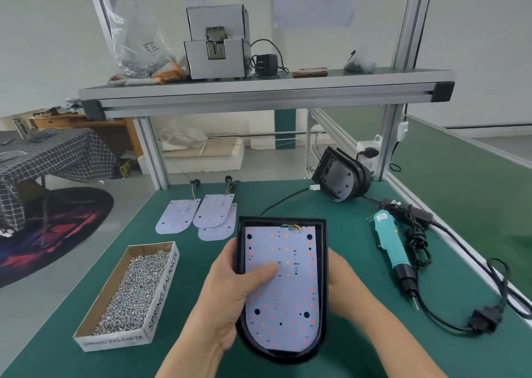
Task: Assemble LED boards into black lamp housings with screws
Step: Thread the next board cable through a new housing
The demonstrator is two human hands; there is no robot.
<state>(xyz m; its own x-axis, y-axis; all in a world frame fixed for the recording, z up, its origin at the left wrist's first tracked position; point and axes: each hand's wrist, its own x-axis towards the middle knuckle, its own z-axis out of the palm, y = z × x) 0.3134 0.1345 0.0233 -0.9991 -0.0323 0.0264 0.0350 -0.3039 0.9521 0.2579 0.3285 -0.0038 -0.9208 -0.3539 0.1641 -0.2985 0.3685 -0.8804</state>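
A black lamp housing [322, 265] is held above the green bench in front of me, with a white LED board [290, 297] lying inside it. My left hand [230, 288] grips the housing's left edge, its thumb pressing on the board. My right hand [342, 280] holds the right side from behind, mostly hidden by the housing. Coloured wires show at the board's top edge. A cardboard box of screws [129, 294] sits at the left. A teal electric screwdriver [393, 248] lies at the right.
Three spare LED boards [201, 216] lie beyond the housing, two of them overlapping. Another black housing [339, 176] leans against the frame post at the back right. The screwdriver's black cable [449, 317] loops along the right edge. An upper shelf carries a screw feeder machine [216, 44].
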